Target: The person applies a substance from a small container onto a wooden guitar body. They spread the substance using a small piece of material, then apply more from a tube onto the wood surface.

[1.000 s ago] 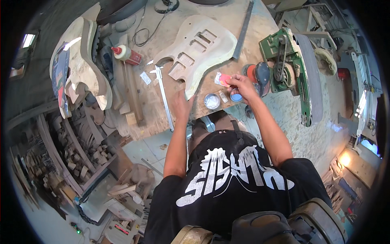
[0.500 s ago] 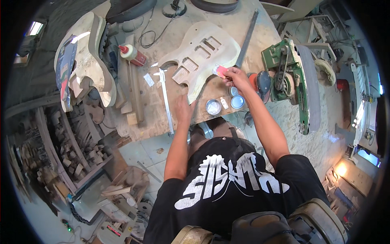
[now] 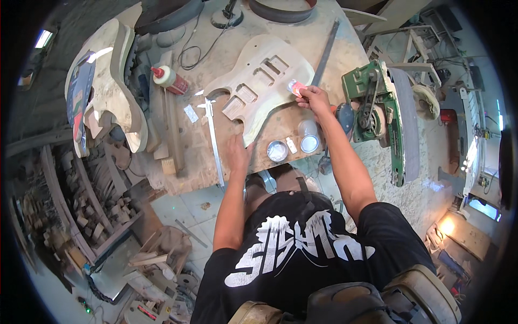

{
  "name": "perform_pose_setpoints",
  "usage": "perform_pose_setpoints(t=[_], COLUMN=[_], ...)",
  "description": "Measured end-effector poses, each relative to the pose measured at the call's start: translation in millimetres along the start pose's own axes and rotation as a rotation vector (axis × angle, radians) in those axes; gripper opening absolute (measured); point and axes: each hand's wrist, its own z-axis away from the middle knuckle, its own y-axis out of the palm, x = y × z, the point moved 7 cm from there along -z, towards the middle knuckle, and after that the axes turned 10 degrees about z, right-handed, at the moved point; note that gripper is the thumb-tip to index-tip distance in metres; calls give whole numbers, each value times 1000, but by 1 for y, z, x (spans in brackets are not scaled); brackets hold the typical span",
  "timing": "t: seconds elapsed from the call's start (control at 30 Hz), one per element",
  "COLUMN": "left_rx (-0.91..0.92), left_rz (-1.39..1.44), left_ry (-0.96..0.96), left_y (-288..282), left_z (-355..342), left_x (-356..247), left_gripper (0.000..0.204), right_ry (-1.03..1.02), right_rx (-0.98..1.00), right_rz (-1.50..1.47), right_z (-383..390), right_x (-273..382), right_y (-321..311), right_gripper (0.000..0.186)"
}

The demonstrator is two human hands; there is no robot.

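A pale wooden guitar body (image 3: pixel 237 67) with cut-out cavities lies flat on the workbench (image 3: pixel 186 181). My left hand (image 3: pixel 237 155) is closed at its pointed near end, the fingertips partly hidden. In my right hand (image 3: pixel 315 101) a small reddish card (image 3: pixel 297 87) is pinched; whitish paste shows on its tip, which is at the right side of the body. Between my forearms stand an open tin of whitish paste (image 3: pixel 277 151), a little white bottle (image 3: pixel 291 144) and a round blue-and-white lid (image 3: pixel 309 143). A caliper (image 3: pixel 214 143) lies left of the body.
A red-capped glue bottle (image 3: pixel 171 81) stands at the left, near stacked curved wooden pieces (image 3: pixel 116 70). A dark straight bar (image 3: pixel 327 51) lies beyond the body. On the right are a green belt sander (image 3: pixel 359 81) and a dark hand-held power tool (image 3: pixel 345 114).
My right hand has moved the card farther away along the guitar body's right side. My left hand stays at the near end. The whole view has shifted slightly.
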Motion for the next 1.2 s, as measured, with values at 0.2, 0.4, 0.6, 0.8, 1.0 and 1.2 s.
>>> perform_pose_setpoints(t=[0.2, 0.4, 0.6, 0.8, 1.0, 1.2], left_rx=[18, 40, 66, 87, 87, 86], left_rz=[-12, 0, -6, -53, -57, -57], left_ry=[20, 2, -12, -11, -3, -8], left_y=[-4, -12, -28, -27, -29, -29], left_z=[-1, 0, 10, 13, 12, 12], left_x=[-1, -3, 12, 19, 14, 14], left_gripper=[40, 41, 44, 46, 46, 48], right_ry=[8, 12, 53, 53, 68, 26], right_rx=[-10, -2, 5, 16, -30, -236], right_rz=[-58, -46, -26, -4, -56, 295], right_z=[-1, 4, 14, 10, -14, -23], right_x=[8, 3, -13, -8, -22, -21], right_y=[-11, -11, -6, 5, 3, -12], right_gripper=[13, 13, 13, 12, 12, 14])
